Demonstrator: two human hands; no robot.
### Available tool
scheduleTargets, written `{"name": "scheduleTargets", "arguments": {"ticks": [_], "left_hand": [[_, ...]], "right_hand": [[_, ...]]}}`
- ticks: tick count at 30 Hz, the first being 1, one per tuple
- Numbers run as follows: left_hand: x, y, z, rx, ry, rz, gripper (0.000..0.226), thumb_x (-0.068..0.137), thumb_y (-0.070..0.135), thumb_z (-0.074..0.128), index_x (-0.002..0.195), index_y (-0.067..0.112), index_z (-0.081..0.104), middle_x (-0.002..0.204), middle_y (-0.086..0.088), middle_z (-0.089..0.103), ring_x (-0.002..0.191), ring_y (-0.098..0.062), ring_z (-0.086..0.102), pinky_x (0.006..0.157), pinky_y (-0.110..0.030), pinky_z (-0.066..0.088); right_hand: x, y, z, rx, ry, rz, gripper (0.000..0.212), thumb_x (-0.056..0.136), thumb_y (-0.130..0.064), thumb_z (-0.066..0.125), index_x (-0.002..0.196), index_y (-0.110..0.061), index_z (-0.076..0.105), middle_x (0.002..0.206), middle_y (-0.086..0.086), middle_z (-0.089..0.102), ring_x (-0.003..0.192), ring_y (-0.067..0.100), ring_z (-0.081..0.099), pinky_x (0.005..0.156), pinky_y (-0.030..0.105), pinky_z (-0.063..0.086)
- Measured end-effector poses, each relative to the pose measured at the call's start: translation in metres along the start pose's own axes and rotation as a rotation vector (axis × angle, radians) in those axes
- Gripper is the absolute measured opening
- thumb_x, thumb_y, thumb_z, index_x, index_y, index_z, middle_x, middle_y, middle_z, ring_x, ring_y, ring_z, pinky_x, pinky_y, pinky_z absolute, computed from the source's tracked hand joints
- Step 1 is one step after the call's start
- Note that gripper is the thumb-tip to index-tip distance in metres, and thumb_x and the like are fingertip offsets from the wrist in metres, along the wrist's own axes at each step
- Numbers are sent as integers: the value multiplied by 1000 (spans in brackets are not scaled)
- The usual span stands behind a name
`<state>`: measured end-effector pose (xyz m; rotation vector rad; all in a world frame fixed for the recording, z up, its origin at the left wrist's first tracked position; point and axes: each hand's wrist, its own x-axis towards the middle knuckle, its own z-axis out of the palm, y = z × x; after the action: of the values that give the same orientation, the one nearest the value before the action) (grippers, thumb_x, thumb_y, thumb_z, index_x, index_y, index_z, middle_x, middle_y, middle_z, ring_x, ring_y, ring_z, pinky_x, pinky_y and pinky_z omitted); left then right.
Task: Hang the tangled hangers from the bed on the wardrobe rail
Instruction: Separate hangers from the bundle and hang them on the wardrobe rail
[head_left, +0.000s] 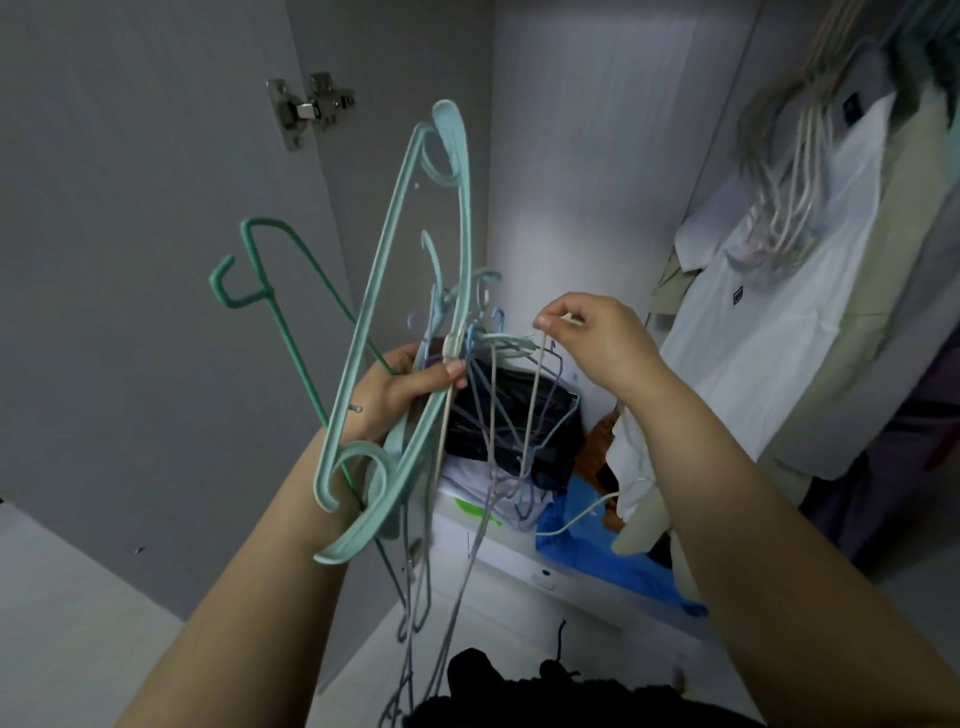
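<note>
The left hand (400, 387) held a bunch of hangers (415, 332) in front of the open wardrobe. The right hand (597, 345) was just right of it, pinching one hanger (535, 405). Shirts (779, 291) hung far right. Folded clothes (514, 421) lay below, behind the hangers.

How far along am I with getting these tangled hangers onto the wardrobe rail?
Partly done: some pale hangers already hang among the clothes at upper right, though the rail itself isn't visible. In hand: your left hand grips the tangled bundle, while your right hand pinches the hook of one thin white hanger, pulling it free. Left: most of the bundle, including the dark green hanger.
</note>
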<state>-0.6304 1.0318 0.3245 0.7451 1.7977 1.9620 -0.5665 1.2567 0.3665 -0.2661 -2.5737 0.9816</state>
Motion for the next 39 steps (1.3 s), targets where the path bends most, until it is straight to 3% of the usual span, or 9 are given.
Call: {"name": "scheduleTargets", "arguments": {"ticks": [7, 12, 15, 19, 22, 24, 30, 33, 39], "left_hand": [[2, -12, 4, -236, 18, -92, 29, 71, 22, 71, 89, 2, 63, 70, -1, 61, 62, -14, 56, 61, -22, 45], [3, -12, 13, -360, 78, -105, 4, 85, 6, 58, 88, 5, 61, 67, 0, 64, 65, -14, 67, 71, -26, 54], [1, -13, 16, -458, 125, -120, 13, 93, 0, 50, 97, 1, 62, 73, -7, 67, 70, -20, 70, 75, -28, 58], [-2, -16, 14, -404, 138, -92, 11, 85, 6, 61, 96, 4, 64, 75, -9, 61, 71, -21, 64, 72, -30, 53], [-3, -15, 11, -274, 82, -32, 13, 80, 14, 65, 93, 11, 68, 72, -4, 60, 68, -18, 58, 67, -29, 48], [-3, -14, 12, -223, 95, -32, 17, 81, 17, 68, 97, 14, 69, 76, -1, 67, 72, -17, 63, 70, -28, 48], [1, -17, 20, -284, 252, -5, 25, 79, 6, 62, 103, -2, 61, 70, -6, 66, 64, -15, 62, 66, -25, 51], [0, -17, 26, -267, 268, 6, 33, 89, -3, 59, 120, -8, 54, 90, -19, 67, 78, -25, 66, 73, -33, 56], [-3, -11, 27, -259, 298, 9, 14, 92, -2, 53, 101, 4, 61, 75, -1, 72, 70, -12, 69, 62, -23, 54]], "right_hand": [[-6, -19, 10, -328, -127, -88, 24, 98, -37, 40, 105, -25, 60, 96, -5, 61, 84, 16, 54, 66, 29, 34], [-18, -21, 28, 51, -290, 8, 20, 88, -40, 62, 106, -31, 57, 109, -10, 60, 100, 9, 59, 80, 27, 44], [-20, -25, 32, -16, -247, 26, 44, 81, -51, 67, 118, -29, 60, 108, -9, 59, 97, 10, 57, 77, 28, 43], [-18, -26, 29, 25, -307, 89, 46, 80, -55, 65, 114, -24, 65, 110, -9, 57, 99, 7, 50, 82, 28, 41], [-22, -30, 33, 255, -464, 196, 59, 79, -61, 62, 125, -24, 57, 86, -13, 52, 71, 6, 50, 60, 22, 42], [-25, -30, 40, 317, -415, 215, 60, 78, -63, 62, 123, -24, 57, 75, -15, 47, 59, 1, 41, 52, 18, 34], [-26, -38, 41, 686, -275, 271, 22, 92, -21, 57, 107, -7, 66, 69, -2, 45, 48, 7, 34, 43, 20, 25], [-31, -50, 44, 860, -338, 236, 26, 96, -19, 54, 114, -2, 60, 80, 4, 56, 61, 9, 45, 52, 22, 38], [-36, -55, 60, 419, -371, -79, 29, 88, -27, 66, 110, -14, 52, 97, -5, 58, 81, 0, 55, 74, 15, 46]]}}
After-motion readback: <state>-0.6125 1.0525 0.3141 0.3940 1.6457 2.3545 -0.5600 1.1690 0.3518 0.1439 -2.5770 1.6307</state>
